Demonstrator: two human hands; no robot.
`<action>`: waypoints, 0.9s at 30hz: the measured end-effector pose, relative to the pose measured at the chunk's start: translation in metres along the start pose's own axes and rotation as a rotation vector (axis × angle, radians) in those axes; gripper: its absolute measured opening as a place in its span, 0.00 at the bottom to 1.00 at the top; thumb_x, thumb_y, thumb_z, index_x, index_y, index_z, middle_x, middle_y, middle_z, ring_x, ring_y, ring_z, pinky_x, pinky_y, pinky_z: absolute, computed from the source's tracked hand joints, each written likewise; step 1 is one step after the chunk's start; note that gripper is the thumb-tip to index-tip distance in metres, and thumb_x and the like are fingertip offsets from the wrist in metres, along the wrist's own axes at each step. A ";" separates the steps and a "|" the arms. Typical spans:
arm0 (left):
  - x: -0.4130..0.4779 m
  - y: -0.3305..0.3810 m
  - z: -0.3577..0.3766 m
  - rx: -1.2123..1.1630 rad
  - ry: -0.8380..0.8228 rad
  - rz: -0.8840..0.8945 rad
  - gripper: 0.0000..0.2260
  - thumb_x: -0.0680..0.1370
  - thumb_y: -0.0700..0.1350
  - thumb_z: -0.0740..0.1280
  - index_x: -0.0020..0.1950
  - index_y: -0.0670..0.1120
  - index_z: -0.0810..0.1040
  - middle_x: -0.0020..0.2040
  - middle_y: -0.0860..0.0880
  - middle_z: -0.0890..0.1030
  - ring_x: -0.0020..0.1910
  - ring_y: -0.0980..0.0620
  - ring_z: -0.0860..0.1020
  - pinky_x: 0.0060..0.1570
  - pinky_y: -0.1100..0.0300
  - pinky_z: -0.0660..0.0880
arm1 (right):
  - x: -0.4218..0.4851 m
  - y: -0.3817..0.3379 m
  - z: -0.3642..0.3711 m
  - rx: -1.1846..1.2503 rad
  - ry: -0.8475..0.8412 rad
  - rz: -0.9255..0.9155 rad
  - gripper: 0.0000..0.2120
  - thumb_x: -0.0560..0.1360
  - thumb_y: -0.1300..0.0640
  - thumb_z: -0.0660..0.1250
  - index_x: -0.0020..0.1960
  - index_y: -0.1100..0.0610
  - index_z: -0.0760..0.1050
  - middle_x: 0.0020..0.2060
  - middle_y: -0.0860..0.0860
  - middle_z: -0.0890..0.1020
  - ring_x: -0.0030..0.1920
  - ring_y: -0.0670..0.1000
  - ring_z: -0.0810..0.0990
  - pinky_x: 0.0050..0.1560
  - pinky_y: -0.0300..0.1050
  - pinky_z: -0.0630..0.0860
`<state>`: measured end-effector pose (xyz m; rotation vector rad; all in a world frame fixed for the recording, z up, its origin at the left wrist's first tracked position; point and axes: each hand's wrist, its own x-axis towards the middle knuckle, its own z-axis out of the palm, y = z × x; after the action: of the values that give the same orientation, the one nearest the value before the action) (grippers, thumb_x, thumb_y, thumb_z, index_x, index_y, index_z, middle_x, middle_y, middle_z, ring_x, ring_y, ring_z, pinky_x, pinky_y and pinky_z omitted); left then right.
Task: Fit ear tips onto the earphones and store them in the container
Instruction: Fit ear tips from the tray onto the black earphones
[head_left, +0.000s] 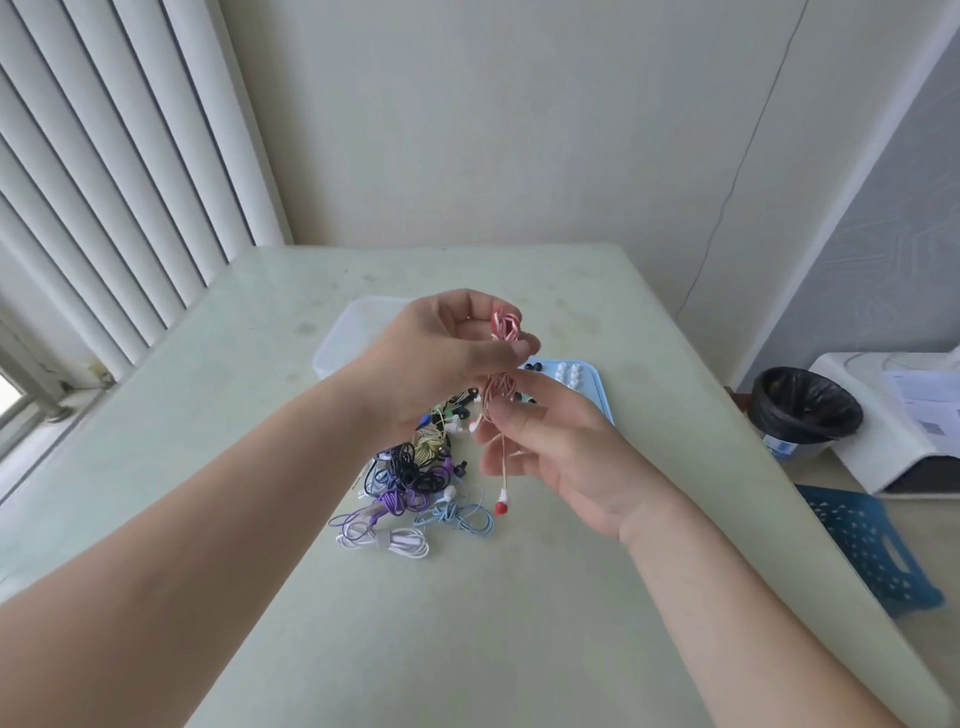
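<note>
A coiled red-and-white earphone cable (502, 358) is held upright above the table. My left hand (447, 358) grips its upper part, fingers curled round the bundle. My right hand (550, 447) pinches its lower part between thumb and fingers. One earbud with a red tip (501, 506) dangles below on a thin wire. A clear plastic container (345, 338) lies behind my left hand, mostly hidden. A light blue tray (592, 387) holds black and white ear tips (567, 372).
A pile of bundled earphones (410, 478) in black, purple, yellow, blue and white lies on the pale green table (260, 415). To the right, off the table, stand a black-lined bin (805, 405), a blue stool (867, 540) and a white device (898, 415).
</note>
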<state>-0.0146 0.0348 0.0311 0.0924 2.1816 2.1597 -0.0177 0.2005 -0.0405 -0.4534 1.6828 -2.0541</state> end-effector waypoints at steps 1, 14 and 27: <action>0.000 0.003 0.001 0.018 0.018 0.026 0.11 0.75 0.34 0.76 0.54 0.43 0.79 0.56 0.35 0.85 0.46 0.46 0.83 0.40 0.61 0.79 | 0.001 0.000 0.001 -0.032 0.007 -0.007 0.16 0.73 0.53 0.75 0.60 0.54 0.80 0.44 0.53 0.81 0.42 0.55 0.79 0.51 0.55 0.81; -0.011 -0.007 -0.018 -0.134 0.120 0.041 0.15 0.75 0.25 0.69 0.54 0.41 0.76 0.43 0.45 0.76 0.38 0.47 0.80 0.45 0.49 0.84 | -0.007 -0.008 -0.013 0.078 0.179 0.006 0.07 0.78 0.58 0.70 0.54 0.60 0.81 0.41 0.55 0.82 0.35 0.53 0.78 0.30 0.44 0.73; -0.033 -0.085 0.031 0.167 0.101 -0.058 0.09 0.79 0.45 0.74 0.59 0.51 0.84 0.44 0.49 0.85 0.37 0.53 0.84 0.44 0.53 0.83 | -0.003 -0.014 -0.027 -0.265 0.235 0.239 0.11 0.73 0.62 0.78 0.51 0.62 0.78 0.36 0.57 0.84 0.30 0.52 0.77 0.25 0.42 0.66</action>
<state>0.0213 0.0621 -0.0542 -0.0712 2.3854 1.9902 -0.0302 0.2268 -0.0320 -0.0858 2.0503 -1.7748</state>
